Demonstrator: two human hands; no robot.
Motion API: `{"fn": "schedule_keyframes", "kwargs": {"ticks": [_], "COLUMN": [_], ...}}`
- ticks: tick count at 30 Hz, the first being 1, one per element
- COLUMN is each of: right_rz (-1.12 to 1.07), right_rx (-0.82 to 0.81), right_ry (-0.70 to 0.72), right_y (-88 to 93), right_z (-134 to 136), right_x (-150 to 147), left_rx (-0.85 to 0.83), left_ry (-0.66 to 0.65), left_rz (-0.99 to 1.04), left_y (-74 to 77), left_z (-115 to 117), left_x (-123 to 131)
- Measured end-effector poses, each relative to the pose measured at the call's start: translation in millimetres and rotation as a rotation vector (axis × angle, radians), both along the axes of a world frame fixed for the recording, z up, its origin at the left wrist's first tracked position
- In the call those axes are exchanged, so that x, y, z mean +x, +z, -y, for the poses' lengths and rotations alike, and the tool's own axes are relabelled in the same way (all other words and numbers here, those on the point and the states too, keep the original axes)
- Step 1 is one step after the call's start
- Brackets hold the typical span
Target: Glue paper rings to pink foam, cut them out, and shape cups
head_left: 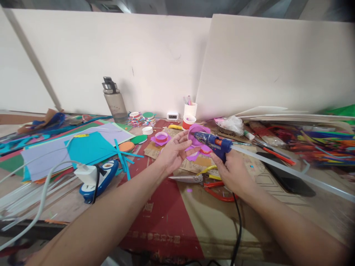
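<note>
My left hand [173, 150] is closed round a pink-purple paper cup piece [197, 132], holding it up above the table. My right hand [231, 170] grips a blue hot glue gun [215, 142]. Its nozzle points left and touches the purple piece. A long clear glue stick [291, 170] sticks out of the gun's back to the right. The gun's black cord [238, 225] runs down toward me. A second purple cup piece [161, 137] lies on the table behind my left hand.
Scissors with red handles [206, 181] lie under my hands on brown cardboard [222, 218]. Coloured paper sheets [80, 146], a white charger [86, 173] and a blue stapler-like tool [104, 179] lie left. A water bottle [114, 100], paper cups [190, 110] and a black phone [288, 179] stand around.
</note>
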State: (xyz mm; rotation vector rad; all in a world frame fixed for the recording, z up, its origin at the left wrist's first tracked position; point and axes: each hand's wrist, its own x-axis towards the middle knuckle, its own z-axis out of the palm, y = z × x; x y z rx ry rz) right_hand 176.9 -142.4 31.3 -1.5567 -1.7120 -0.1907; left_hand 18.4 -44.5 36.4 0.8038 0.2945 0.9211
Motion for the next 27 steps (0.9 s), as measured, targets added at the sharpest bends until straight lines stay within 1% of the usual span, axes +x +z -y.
{"fn": "schedule_keyframes", "kwargs": {"ticks": [3,7,13,19,21,25,27], "right_rz": [-0.016,-0.029,-0.055,-0.078,-0.073,-0.067,-0.057], "right_rx": [-0.038,-0.059,-0.054,-0.028,-0.019,-0.008,-0.011], "right_ry": [0.035,0.014,0.063,0.001,-0.005,0.001,0.015], "right_y": [0.9,0.6,-1.5,-3.5,-4.3,-4.3,-3.6], "right_z": [-0.4,-0.1,-0.7,-2.5,-3.1,-3.1,-2.7], "right_x": [-0.8,-1.8,0.0,3.5,3.7,3.1,2.9], "left_rx": [0.006,0.001,-0.011,-0.027,-0.027,0.003,0.007], "left_ry": [0.018,0.030,0.080,0.139,0.126,0.048,0.048], "left_rz": [-0.014,-0.025,-0.039,-0.023,-0.027,-0.052,-0.057], "left_y": [-0.3,-1.6,-1.7,-0.1,-0.2,0.1,0.6], "left_z": [-2.4,-4.8,-5.7,-3.3,-2.7,-2.3,-2.3], "left_x": [-0.5,-0.5,-0.6,-0.3,-0.5,-1.5,-1.7]}}
